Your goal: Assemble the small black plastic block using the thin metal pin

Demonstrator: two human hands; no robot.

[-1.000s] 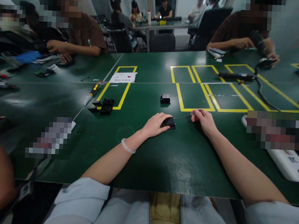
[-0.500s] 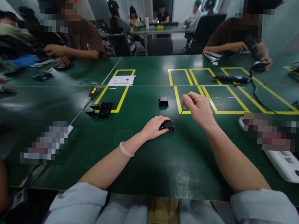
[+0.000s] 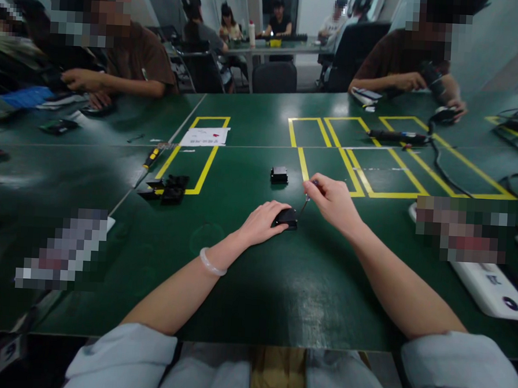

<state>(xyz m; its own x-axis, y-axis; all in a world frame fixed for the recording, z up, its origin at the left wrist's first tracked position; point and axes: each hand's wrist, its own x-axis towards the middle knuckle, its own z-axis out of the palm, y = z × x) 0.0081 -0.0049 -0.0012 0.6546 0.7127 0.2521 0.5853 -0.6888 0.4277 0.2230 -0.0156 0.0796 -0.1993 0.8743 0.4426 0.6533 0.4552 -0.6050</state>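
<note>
On the green tabletop, my left hand (image 3: 264, 222) grips a small black box-shaped part (image 3: 289, 219) between thumb and fingers. My right hand (image 3: 333, 199) is closed round the handle of a thin screwdriver (image 3: 304, 205), whose shaft slants down at the right end of that part. Whether the tip touches it I cannot tell. Beyond my left hand stands a similar small black part (image 3: 279, 175) with a lighter grey top, apart from both hands.
Several black pieces (image 3: 172, 189) and a yellow-black screwdriver (image 3: 150, 159) lie left, near a paper sheet (image 3: 204, 136). A white device (image 3: 484, 287) lies right. A black corded tool (image 3: 396, 136) rests beyond, across yellow tape outlines. People sit opposite with tools.
My right hand has come down and slightly left, bringing the screwdriver closer to the black part. My left hand keeps its grip. The whole view has shifted slightly.
</note>
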